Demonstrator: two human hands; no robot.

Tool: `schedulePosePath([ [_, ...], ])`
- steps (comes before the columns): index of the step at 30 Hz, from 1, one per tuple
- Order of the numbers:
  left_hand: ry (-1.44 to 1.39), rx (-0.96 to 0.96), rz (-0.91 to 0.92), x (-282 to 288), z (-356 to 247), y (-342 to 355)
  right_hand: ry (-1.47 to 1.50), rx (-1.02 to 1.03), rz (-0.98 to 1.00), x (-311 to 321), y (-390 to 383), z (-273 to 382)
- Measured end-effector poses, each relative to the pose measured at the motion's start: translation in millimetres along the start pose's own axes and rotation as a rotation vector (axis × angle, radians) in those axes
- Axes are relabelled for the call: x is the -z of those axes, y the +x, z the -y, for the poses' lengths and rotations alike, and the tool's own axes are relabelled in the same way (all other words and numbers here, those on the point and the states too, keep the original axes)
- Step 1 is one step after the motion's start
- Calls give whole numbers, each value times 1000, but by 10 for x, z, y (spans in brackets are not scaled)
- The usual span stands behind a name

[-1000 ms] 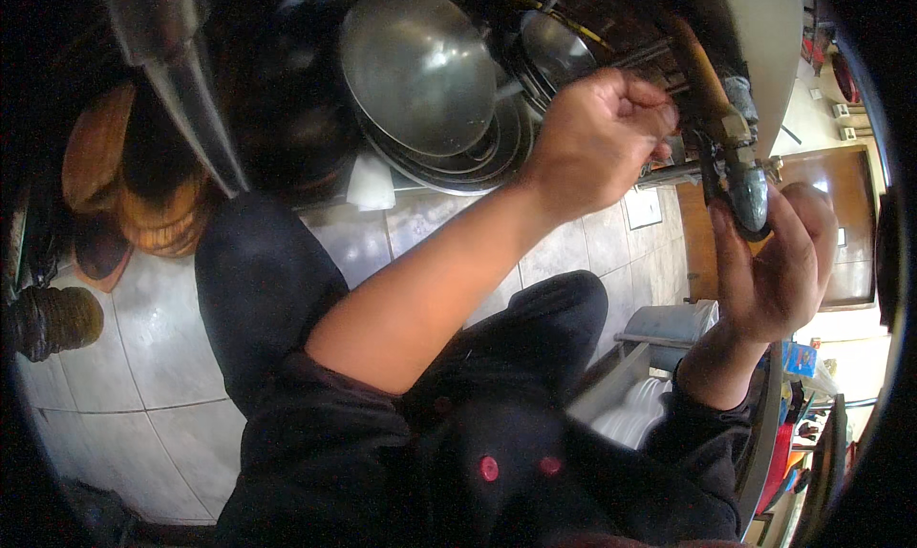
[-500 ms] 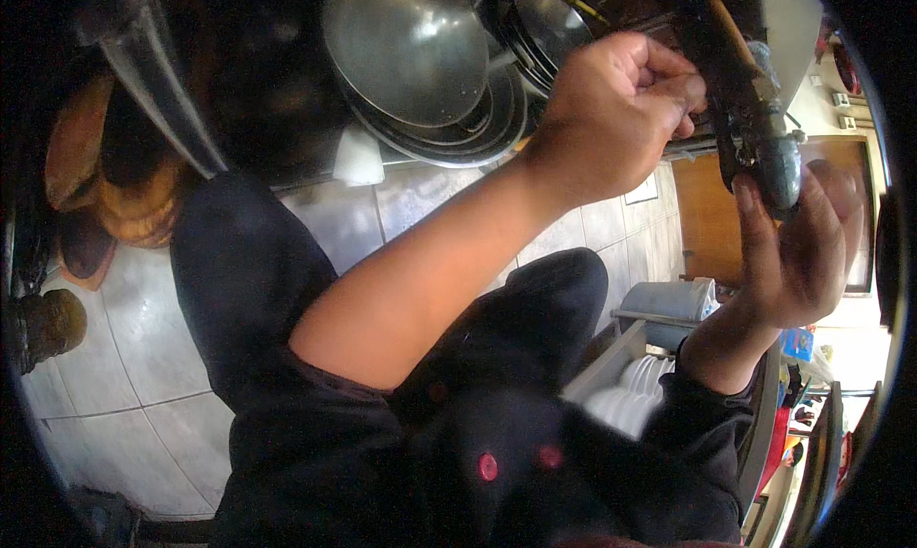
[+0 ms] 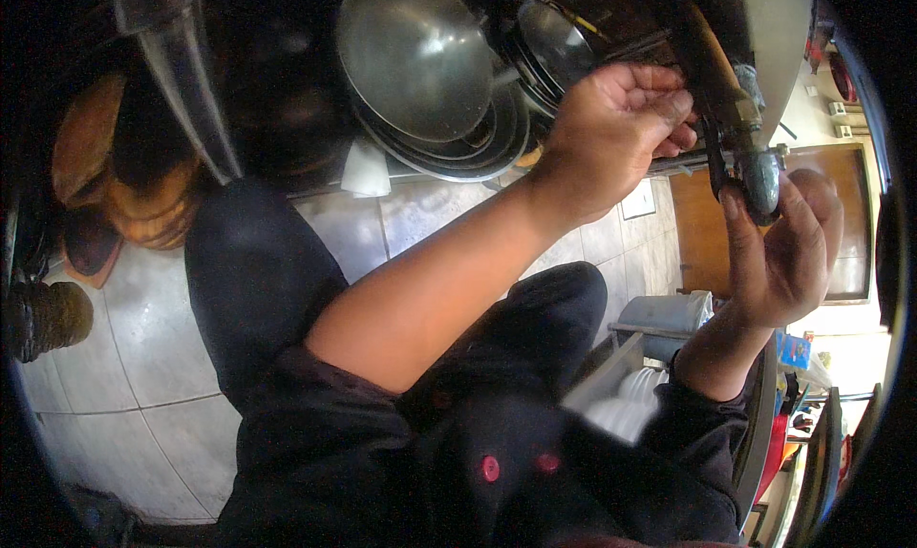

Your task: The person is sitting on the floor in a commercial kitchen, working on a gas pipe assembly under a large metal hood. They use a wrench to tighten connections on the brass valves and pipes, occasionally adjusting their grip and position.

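A dark pipe [image 3: 709,47] comes down from the upper right and ends in a grey, rounded metal pipe fitting [image 3: 760,187]. My right hand [image 3: 791,247] holds that fitting from below, thumb on one side and fingers on the other. Close to the pipe's left side is my left hand [image 3: 621,137], its fingers curled together and the thumb pressed to them. Whatever may be between those fingertips is hidden or too small to name.
Stacked metal pans [image 3: 415,56] stand at the top middle, beside a white cloth or paper [image 3: 365,170]. Wooden bowls [image 3: 148,204] sit at the left. White plates [image 3: 635,395] and a grey bin [image 3: 664,311] are lower right. Pale tiles [image 3: 172,357] cover the floor.
My left hand has shifted slightly down, its fingers a little looser. My right hand remains on the fitting. The whole view has moved slightly.
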State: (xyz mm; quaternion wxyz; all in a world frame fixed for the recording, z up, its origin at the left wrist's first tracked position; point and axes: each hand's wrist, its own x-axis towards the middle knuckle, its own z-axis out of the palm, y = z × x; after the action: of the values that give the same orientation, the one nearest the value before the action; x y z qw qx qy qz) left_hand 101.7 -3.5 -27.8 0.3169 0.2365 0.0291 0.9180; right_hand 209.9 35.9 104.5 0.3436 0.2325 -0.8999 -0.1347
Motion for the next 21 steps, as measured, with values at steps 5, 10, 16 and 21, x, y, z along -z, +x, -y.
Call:
schedulePosePath([
  [5, -4, 101, 35, 60, 8, -19, 22, -23, -5, -20, 19, 28],
  [10, 75, 62, 13, 35, -37, -11, 3, -31, -3, -4, 26, 43],
  [16, -19, 33, 46, 82, -11, -10, 20, -51, -5, -6, 7, 18],
  [21, -133, 116, 85, 119, 53, 19, 21, -70, -29, -20, -12, 26],
])
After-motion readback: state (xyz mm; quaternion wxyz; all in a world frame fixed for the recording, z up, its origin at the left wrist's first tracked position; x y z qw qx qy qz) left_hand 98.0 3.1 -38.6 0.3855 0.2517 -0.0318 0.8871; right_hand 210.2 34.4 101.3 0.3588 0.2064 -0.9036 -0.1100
